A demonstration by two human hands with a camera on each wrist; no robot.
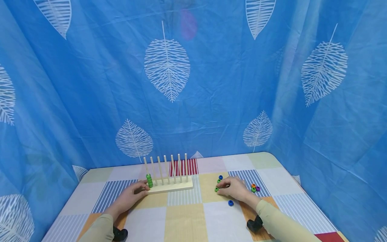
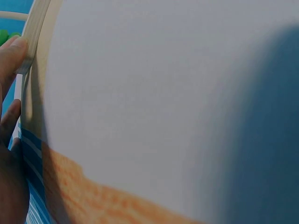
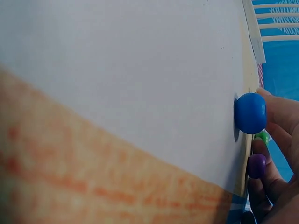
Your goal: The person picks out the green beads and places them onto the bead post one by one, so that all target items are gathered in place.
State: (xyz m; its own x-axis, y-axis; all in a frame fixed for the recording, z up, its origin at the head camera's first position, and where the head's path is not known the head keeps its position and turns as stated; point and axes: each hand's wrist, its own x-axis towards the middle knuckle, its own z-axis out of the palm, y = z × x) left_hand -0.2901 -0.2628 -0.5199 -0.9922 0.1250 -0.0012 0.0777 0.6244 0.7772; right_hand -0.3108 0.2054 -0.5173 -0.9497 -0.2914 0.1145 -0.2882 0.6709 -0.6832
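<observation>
A wooden peg rack (image 1: 178,186) with several upright pegs stands left of the table's middle. Green beads (image 1: 149,180) are stacked on its leftmost peg. My left hand (image 1: 134,194) holds the left end of the rack's base, and the left wrist view shows the thumb (image 2: 17,49) on the base's edge. To the right, my right hand (image 1: 232,188) pinches a green bead (image 1: 216,189) between thumb and index fingertips, low over the cloth. Another green bead (image 1: 219,181) and a blue bead (image 1: 220,177) lie just beyond those fingertips.
A blue bead (image 1: 230,203) lies on the near side of the right hand. Right of that hand, an orange bead (image 1: 253,185), a green bead (image 1: 253,190) and a purple bead (image 1: 257,189) sit close together. Blue curtains (image 1: 211,101) surround the patchwork tablecloth (image 1: 184,222).
</observation>
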